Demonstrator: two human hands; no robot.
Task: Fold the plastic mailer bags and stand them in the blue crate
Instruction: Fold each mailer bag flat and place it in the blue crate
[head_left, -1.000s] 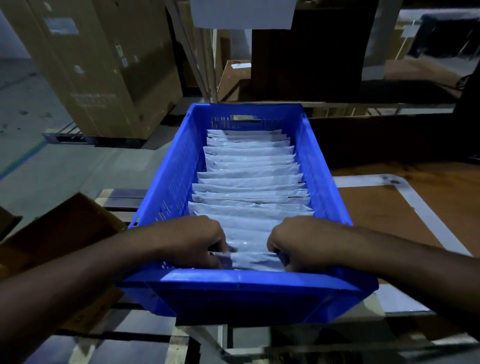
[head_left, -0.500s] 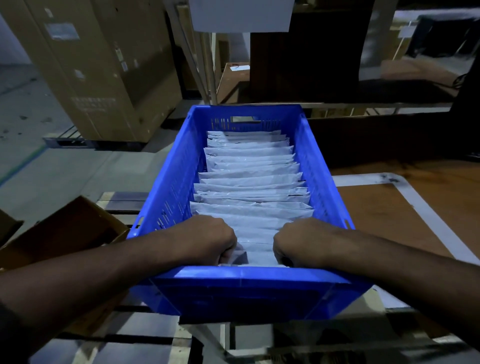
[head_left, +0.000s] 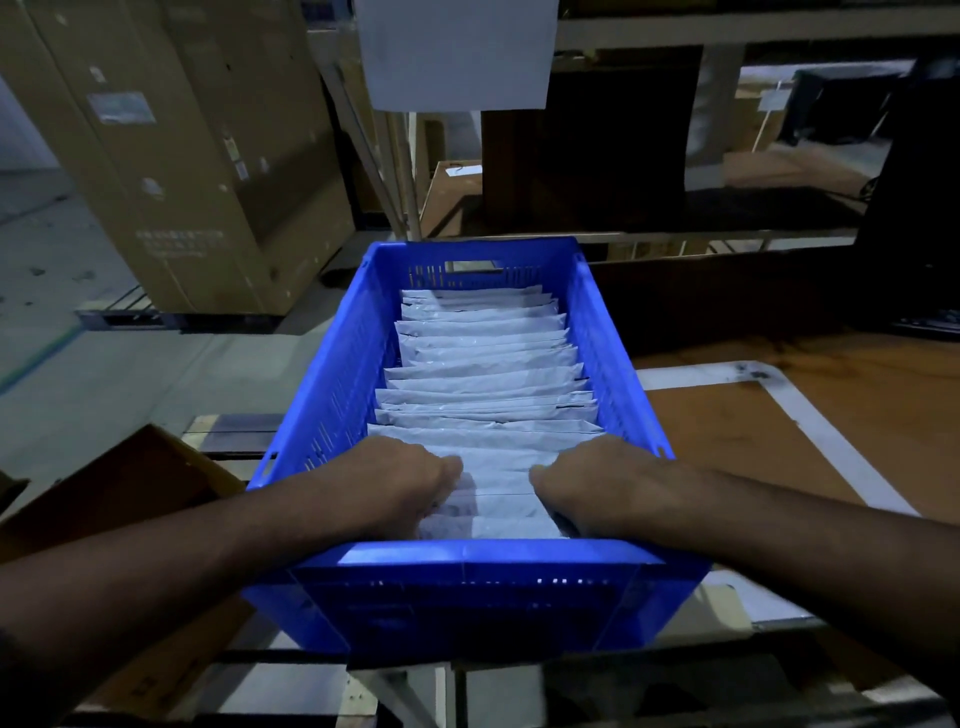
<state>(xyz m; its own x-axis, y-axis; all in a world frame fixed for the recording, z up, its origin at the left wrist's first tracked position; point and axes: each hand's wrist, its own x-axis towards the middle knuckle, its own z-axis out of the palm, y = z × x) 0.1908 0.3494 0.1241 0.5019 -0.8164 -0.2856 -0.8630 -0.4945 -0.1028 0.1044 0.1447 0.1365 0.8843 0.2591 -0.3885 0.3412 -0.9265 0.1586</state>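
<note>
A blue crate (head_left: 332, 405) stands lengthwise in the middle of the scene, its near wall closest to the person and its far wall carrying a handle slot. Inside it a row of white mailer bags (head_left: 488, 371) stands on edge, packed one behind another from the far wall down to the near end. Both hands reach over the near rim into the crate. The left hand (head_left: 397, 480) sits at the left side of the nearest bags, knuckles up, with its fingers curled down among them; the right hand (head_left: 597, 486) mirrors it at the right side, fingers likewise curled down into the bags. Each grip appears closed on the nearest bag (head_left: 493, 512), though the fingertips are hidden behind the knuckles and the plastic. A strip of white plastic shows between the two hands. The crate rests on a wooden surface (head_left: 810, 415) marked with a band of white tape (head_left: 826, 431) to the right. At the near left lies an open cardboard box (head_left: 114, 483). Far left stands a tall cardboard carton (head_left: 171, 150) on the floor, and a white sheet (head_left: 457, 52) hangs from the shelving above the crate's far end.
</note>
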